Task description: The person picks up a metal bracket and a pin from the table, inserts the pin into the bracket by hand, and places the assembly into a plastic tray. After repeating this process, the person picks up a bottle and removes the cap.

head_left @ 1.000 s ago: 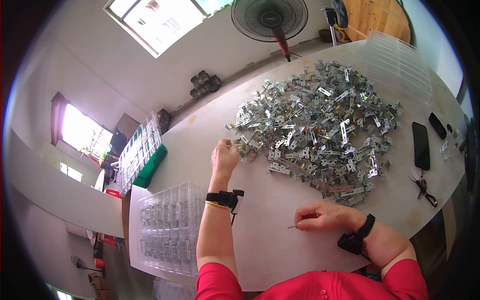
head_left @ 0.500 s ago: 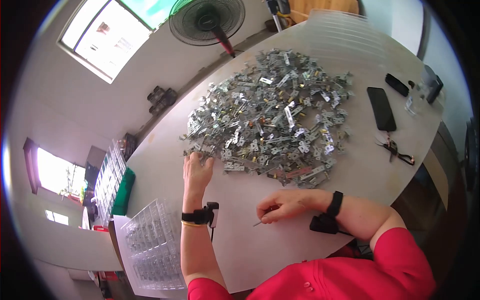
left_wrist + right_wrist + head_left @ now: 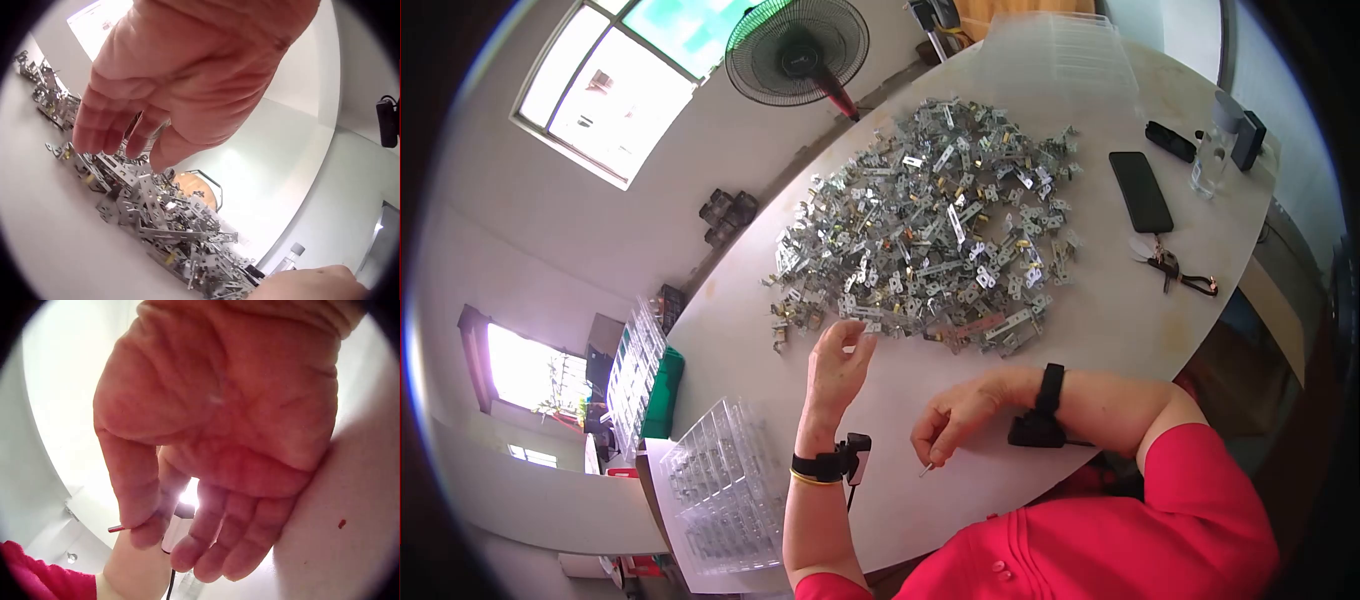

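A large heap of small metal brackets (image 3: 920, 220) lies on the pale table. At its near edge is the left hand (image 3: 840, 370); in the left wrist view that hand (image 3: 181, 81) has its fingers bent slightly downward over the brackets (image 3: 150, 200), and whether it touches one cannot be told. The right hand (image 3: 960, 415) is over the table, nearer the body. Between thumb and index finger it pinches a thin metal pin (image 3: 926, 469); in the right wrist view the tip of the pin (image 3: 116, 529) sticks out beside the thumb of the right hand (image 3: 219, 425).
Clear compartment trays (image 3: 730, 490) with parts stand at the near left, a green box (image 3: 662, 392) beyond them. Empty clear trays (image 3: 1060, 60) lie at the far side. A phone (image 3: 1141, 192), cutters (image 3: 1182, 274), a bottle (image 3: 1212, 160) and a black case (image 3: 1170, 141) are on the right.
The left hand has drawn back from the heap's left edge toward the body and right. The right hand still pinches the pin, now pointing more downward. The head view has shifted.
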The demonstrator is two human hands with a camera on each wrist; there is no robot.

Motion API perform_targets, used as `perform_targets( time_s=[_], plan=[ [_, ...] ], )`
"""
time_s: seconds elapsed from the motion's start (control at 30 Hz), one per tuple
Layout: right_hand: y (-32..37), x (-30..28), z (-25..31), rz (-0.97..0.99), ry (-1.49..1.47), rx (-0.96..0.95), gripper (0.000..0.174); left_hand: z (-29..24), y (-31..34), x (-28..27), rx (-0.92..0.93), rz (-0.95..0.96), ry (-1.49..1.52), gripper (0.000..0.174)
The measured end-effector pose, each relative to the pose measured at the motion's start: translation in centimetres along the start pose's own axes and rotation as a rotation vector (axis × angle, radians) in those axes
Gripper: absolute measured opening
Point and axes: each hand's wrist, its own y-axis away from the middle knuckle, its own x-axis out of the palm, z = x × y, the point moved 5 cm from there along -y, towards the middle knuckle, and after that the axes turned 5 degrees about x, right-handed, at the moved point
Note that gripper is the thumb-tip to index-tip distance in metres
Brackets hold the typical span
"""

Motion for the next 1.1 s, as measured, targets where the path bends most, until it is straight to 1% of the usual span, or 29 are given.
perform_targets(
  time_s=[0.03,0.07,0.1,0.13,0.2,0.23,0.3,0.33,0.37,0.43,0.47,0.53,0.57,0.63,0.8,0.87,0.9,0.97,1.0,1.03,1.1],
  plan=[
    [-0.1,0.2,-0.2,0.013,0.012,0.014,0.021,-1.0,0.3,0.2,-0.010,0.008,0.005,0.030],
    [-0.1,0.2,-0.1,0.012,0.001,0.016,0.021,-2.4,0.5,0.7,-0.010,0.068,0.036,0.027],
    [0.1,0.2,0.3,0.014,0.062,0.049,0.021,-3.7,0.5,1.1,-0.006,0.123,0.067,0.023],
    [0.3,0.4,0.5,0.018,0.126,0.082,0.021,-4.9,0.6,1.3,-0.008,0.123,0.072,0.023],
    [0.4,0.8,0.8,0.010,0.144,0.092,0.020,-8.3,0.5,2.2,0.199,0.217,0.068,0.016],
    [0.4,0.9,0.8,0.002,0.163,0.100,0.020,-9.3,0.2,2.3,0.199,0.219,0.070,0.016],
    [0.3,1.5,0.9,0.026,0.164,0.117,0.020,-11.6,-0.4,3.3,0.374,0.332,-0.020,0.015],
    [0.2,1.8,0.9,0.050,0.168,0.133,0.019,-11.8,-0.8,4.0,0.444,0.330,-0.022,0.015],
    [0.0,1.9,0.8,0.050,0.163,0.137,0.019,-11.9,-1.4,4.5,0.442,0.331,-0.016,0.015],
    [-0.4,2.6,0.5,0.127,0.172,0.131,0.019,-12.2,-2.1,5.8,0.500,0.398,-0.066,0.017],
    [-0.5,2.7,0.3,0.127,0.166,0.132,0.019,-12.2,-2.3,6.4,0.497,0.401,-0.063,0.017],
    [-0.6,2.6,0.0,0.083,0.198,0.099,0.020,-11.8,-2.7,8.0,0.471,0.440,-0.243,0.019],
    [-0.6,2.5,0.0,0.080,0.194,0.100,0.020,-11.7,-2.7,8.6,0.473,0.444,-0.240,0.019],
    [-0.5,2.6,0.3,0.099,0.194,0.078,0.020,-11.4,-2.4,9.7,0.498,0.457,-0.405,0.019],
    [-0.9,2.3,-0.2,0.112,0.156,0.063,0.021,-11.5,-2.2,10.5,0.484,0.406,-0.403,0.016],
    [-0.8,2.2,-0.3,0.109,0.137,0.056,0.022,-11.9,-2.4,10.0,0.540,0.343,-0.393,0.013],
    [-1.0,2.3,-0.4,0.102,0.140,0.072,0.022,-11.8,-2.3,10.0,0.546,0.355,-0.387,0.013],
    [-1.0,2.3,-0.5,0.071,0.142,0.084,0.022,-12.1,-2.4,9.4,0.599,0.290,-0.296,0.012],
    [-0.9,2.3,-0.5,0.076,0.123,0.070,0.021,-12.5,-2.3,9.0,0.597,0.235,-0.287,0.010],
    [-0.8,2.4,-0.3,0.080,0.105,0.054,0.020,-13.0,-2.1,8.7,0.622,0.244,-0.278,0.010],
    [-0.5,2.2,0.0,0.044,0.093,0.052,0.018,-13.2,-2.1,7.0,0.561,0.170,-0.345,0.012]
  ],
)
